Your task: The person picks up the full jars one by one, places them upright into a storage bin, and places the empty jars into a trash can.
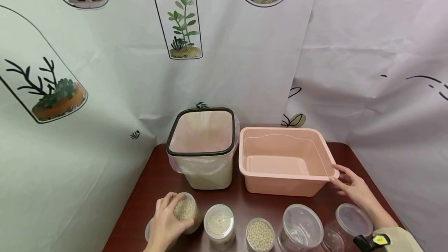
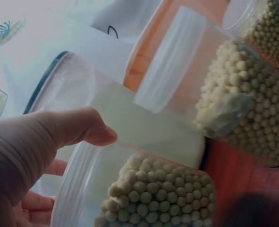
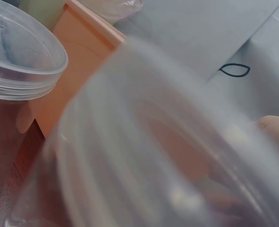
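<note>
On the left of the table, my left hand [image 1: 168,221] grips a clear lidded jar of pale round beans [image 1: 185,210], tilted in its hold. In the left wrist view the thumb [image 2: 99,130] lies over the lid edge, and other fingers show behind the lid. My right hand [image 1: 353,189] holds the front right corner of a pink basin [image 1: 280,186], its thumb and index finger at the rim. In the right wrist view a clear jar [image 3: 153,142] covers much of that hand.
A bin [image 1: 210,178] with a plastic liner and black rim stands left of the basin. Along the near side are a lidded jar of pale contents [image 1: 219,223], a jar of beans [image 1: 260,235], and clear jars [image 1: 301,224] on the right. A patterned cloth [image 1: 227,81] hangs behind.
</note>
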`<state>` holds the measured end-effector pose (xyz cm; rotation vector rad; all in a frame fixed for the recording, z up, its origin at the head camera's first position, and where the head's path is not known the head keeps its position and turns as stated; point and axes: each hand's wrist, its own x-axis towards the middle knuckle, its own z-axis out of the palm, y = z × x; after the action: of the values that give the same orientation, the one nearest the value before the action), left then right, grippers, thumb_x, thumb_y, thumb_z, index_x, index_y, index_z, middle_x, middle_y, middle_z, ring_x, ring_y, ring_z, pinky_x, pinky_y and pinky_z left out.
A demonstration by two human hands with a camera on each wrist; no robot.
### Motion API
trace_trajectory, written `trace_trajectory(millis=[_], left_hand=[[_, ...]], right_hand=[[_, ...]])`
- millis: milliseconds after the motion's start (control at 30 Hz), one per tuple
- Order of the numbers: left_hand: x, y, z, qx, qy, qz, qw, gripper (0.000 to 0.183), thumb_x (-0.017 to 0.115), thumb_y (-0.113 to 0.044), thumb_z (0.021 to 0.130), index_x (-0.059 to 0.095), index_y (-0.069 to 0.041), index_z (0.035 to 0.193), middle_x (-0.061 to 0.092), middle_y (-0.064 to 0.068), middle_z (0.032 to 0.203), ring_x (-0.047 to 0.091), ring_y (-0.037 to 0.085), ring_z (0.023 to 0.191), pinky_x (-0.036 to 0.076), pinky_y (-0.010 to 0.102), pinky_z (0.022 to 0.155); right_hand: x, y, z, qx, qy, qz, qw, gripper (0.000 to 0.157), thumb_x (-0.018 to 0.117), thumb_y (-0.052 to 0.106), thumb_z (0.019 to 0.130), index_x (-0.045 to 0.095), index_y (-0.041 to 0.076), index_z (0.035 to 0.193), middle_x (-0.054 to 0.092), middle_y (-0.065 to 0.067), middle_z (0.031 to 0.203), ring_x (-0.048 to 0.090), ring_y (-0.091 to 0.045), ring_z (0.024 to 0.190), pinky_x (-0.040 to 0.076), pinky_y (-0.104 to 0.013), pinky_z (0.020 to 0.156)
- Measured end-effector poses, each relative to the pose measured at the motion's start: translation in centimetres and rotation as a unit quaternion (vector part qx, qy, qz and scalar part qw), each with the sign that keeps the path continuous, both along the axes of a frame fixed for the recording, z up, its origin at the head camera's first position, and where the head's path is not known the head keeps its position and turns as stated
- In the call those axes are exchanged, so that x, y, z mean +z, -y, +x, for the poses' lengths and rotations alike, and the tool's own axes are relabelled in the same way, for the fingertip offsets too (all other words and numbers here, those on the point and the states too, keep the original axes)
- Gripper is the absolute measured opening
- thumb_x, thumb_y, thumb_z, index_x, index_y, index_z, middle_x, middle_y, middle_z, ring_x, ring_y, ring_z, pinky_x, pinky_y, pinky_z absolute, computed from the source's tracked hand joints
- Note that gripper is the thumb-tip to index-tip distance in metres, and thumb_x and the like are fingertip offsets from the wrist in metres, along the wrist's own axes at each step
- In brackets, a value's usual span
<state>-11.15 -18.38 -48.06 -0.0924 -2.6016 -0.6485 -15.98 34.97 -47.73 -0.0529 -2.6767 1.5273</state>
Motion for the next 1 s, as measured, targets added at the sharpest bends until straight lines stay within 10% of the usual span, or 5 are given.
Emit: trace_trajectory(millis=[1000], left_hand=[[6.9, -1.5, -2.1, -0.044, -0.056, -0.031, 0.9970, 0.063, 0.081, -0.036, 0.045, 0.066, -0.020, 0.104, 0.054, -0.005, 0.104, 0.046, 0.018, 0.097, 0.043, 0.037, 0.046]], right_hand=[[0.0, 0.0, 0.1, -0.001, -0.002, 0.009, 1.000, 0.062, 0.060, 0.022, 0.092, 0.030, -0.004, 0.139, 0.054, -0.031, 0.110, 0.066, -0.019, 0.079, 0.054, -0.034, 0.063]])
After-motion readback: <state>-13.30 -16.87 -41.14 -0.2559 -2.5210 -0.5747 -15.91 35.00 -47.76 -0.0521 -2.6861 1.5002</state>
